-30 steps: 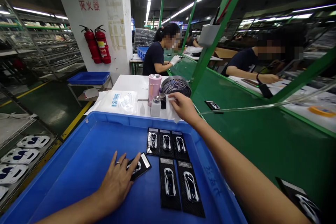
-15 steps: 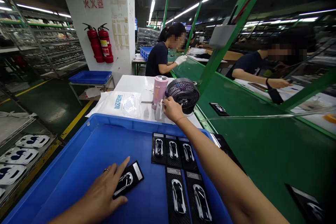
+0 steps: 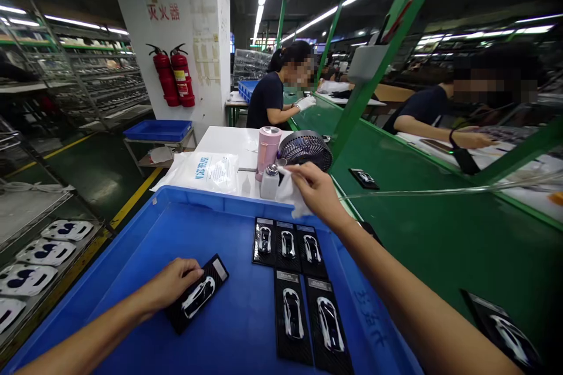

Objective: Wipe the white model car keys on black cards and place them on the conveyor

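My left hand (image 3: 178, 278) is closed over the upper left edge of a black base bearing a white-and-black model car (image 3: 199, 297), which lies at a slant in the blue tray (image 3: 176, 211). My right hand (image 3: 314, 187) pinches a crumpled white wipe (image 3: 291, 192) above the tray's far rim. Just left of the wipe stands a white bottle with a metal top (image 3: 270, 181). Several more model cars on black bases, one of them a nearer model car (image 3: 292, 313), lie in two rows on the tray's right side.
Beyond the tray are a pink tumbler (image 3: 267, 152), a black fan (image 3: 305, 149) and a white plastic bag (image 3: 202, 170). A green conveyor (image 3: 422, 222) runs along the right, with model cars on it. Two co-workers sit farther off. A rack with white car shells (image 3: 48, 252) stands left.
My right hand has drawn back to the right from the bottle, with the wipe now in view. My left hand's spread fingers have closed on the slanted model car's base.
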`<act>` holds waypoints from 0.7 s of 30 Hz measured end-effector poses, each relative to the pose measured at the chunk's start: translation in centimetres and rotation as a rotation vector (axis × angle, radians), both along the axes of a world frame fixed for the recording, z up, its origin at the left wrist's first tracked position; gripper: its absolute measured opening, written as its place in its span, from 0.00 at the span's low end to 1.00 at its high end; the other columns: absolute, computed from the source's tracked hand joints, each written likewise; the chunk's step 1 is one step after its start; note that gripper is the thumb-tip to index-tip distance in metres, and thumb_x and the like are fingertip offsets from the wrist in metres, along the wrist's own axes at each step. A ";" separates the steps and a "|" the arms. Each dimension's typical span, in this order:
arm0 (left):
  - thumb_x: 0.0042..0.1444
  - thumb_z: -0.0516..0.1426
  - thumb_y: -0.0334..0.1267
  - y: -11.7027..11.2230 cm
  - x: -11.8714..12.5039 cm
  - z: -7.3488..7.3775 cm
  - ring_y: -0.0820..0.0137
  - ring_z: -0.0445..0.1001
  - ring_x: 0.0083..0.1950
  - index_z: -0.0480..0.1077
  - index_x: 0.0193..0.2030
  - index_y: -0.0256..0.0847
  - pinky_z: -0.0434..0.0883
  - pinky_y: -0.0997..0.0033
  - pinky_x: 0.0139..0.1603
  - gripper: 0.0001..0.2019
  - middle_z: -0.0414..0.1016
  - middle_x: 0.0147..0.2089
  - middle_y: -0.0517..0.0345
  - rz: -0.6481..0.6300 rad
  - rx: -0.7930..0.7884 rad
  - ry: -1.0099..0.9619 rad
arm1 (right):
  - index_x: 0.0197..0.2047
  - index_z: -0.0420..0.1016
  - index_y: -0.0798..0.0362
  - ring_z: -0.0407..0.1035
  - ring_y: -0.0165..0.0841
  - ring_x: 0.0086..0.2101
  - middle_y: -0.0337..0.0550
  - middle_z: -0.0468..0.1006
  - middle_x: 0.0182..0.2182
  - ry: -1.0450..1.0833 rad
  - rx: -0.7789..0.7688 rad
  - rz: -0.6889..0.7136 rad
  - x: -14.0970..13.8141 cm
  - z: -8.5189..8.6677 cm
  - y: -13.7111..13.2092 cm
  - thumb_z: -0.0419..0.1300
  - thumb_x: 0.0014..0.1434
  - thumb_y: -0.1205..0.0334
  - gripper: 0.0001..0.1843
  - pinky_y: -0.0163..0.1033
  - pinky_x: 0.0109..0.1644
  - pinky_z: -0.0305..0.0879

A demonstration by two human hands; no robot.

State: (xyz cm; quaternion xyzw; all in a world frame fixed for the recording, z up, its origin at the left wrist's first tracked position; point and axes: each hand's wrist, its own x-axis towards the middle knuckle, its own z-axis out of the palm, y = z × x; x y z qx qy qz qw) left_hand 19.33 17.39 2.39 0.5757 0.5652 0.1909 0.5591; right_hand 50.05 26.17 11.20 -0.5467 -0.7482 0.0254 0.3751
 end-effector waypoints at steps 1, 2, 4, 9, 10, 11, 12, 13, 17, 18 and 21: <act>0.46 0.57 0.53 -0.1 0.2 0.5 0.76 0.53 0.23 0.65 0.21 0.37 0.51 0.76 0.23 0.19 0.57 0.19 0.66 0.037 0.003 -0.029 | 0.45 0.72 0.56 0.65 0.31 0.33 0.41 0.67 0.31 0.030 -0.001 0.068 -0.2 0.0 -2.0 0.49 0.63 0.70 0.12 0.37 0.38 0.64; 0.47 0.56 0.53 -0.4 0.4 1.2 0.76 0.54 0.23 0.64 0.22 0.37 0.51 0.77 0.23 0.19 0.57 0.20 0.66 0.077 0.003 -0.063 | 0.45 0.72 0.55 0.64 0.30 0.31 0.40 0.65 0.29 0.058 -0.006 0.135 -0.5 -0.2 -4.1 0.49 0.63 0.70 0.12 0.35 0.35 0.64; 0.49 0.54 0.54 -1.1 1.2 2.7 0.76 0.56 0.24 0.64 0.25 0.39 0.54 0.77 0.24 0.18 0.60 0.22 0.65 0.155 -0.001 -0.144 | 0.46 0.72 0.53 0.63 0.29 0.28 0.39 0.63 0.28 0.107 -0.017 0.258 -1.4 -0.7 -7.9 0.49 0.63 0.68 0.13 0.33 0.30 0.62; 0.53 0.52 0.53 -4.3 4.9 5.9 0.75 0.65 0.30 0.66 0.35 0.42 0.63 0.78 0.30 0.15 0.66 0.28 0.64 0.376 0.001 -0.361 | 0.53 0.66 0.54 0.63 0.30 0.32 0.44 0.64 0.33 0.226 -0.025 0.544 -4.7 -1.5 -14.0 0.48 0.62 0.74 0.18 0.34 0.33 0.62; 0.52 0.54 0.50 -5.0 5.8 6.3 0.74 0.68 0.33 0.66 0.38 0.42 0.65 0.78 0.32 0.14 0.68 0.30 0.64 0.474 -0.033 -0.453 | 0.54 0.66 0.55 0.63 0.31 0.32 0.45 0.64 0.34 0.195 -0.004 0.565 -5.3 -1.5 -14.5 0.47 0.62 0.74 0.18 0.35 0.33 0.61; 0.50 0.57 0.48 -5.6 6.7 6.6 0.73 0.70 0.35 0.67 0.40 0.43 0.67 0.77 0.35 0.14 0.71 0.32 0.63 0.589 -0.080 -0.529 | 0.54 0.65 0.56 0.62 0.31 0.31 0.46 0.64 0.33 0.131 0.027 0.562 -5.7 -1.6 -14.9 0.47 0.62 0.74 0.18 0.35 0.31 0.60; 0.49 0.59 0.45 -6.1 7.6 6.7 0.72 0.71 0.39 0.67 0.43 0.44 0.68 0.76 0.37 0.15 0.73 0.36 0.61 0.701 -0.116 -0.587 | 0.54 0.65 0.57 0.61 0.31 0.30 0.46 0.65 0.32 0.055 0.076 0.544 -6.0 -1.6 -15.2 0.47 0.62 0.73 0.18 0.35 0.29 0.59; 0.49 0.60 0.42 -6.6 8.3 6.9 0.71 0.72 0.41 0.67 0.46 0.45 0.69 0.76 0.40 0.17 0.74 0.39 0.60 0.794 -0.152 -0.637 | 0.53 0.65 0.58 0.61 0.31 0.28 0.46 0.65 0.31 -0.021 0.125 0.516 -6.1 -1.6 -15.3 0.48 0.62 0.72 0.17 0.34 0.28 0.58; 0.50 0.59 0.39 -7.7 10.1 7.1 0.70 0.73 0.48 0.65 0.52 0.48 0.69 0.74 0.48 0.20 0.75 0.47 0.59 0.941 -0.180 -0.713 | 0.55 0.65 0.59 0.59 0.31 0.25 0.45 0.64 0.28 -0.119 0.204 0.425 -5.5 -2.0 -15.7 0.47 0.63 0.71 0.17 0.34 0.25 0.55; 0.51 0.59 0.39 -7.8 10.3 7.1 0.70 0.72 0.48 0.64 0.52 0.48 0.69 0.73 0.49 0.21 0.75 0.47 0.60 0.948 -0.172 -0.724 | 0.55 0.65 0.59 0.59 0.31 0.25 0.45 0.64 0.28 -0.101 0.202 0.414 -5.4 -2.0 -15.9 0.47 0.62 0.71 0.18 0.33 0.25 0.55; 0.51 0.59 0.38 -8.1 10.6 7.0 0.69 0.72 0.50 0.65 0.52 0.49 0.69 0.73 0.49 0.20 0.75 0.47 0.60 0.971 -0.145 -0.764 | 0.55 0.65 0.59 0.60 0.31 0.26 0.46 0.65 0.29 -0.079 0.192 0.427 -5.5 -2.2 -16.2 0.47 0.62 0.73 0.18 0.33 0.26 0.57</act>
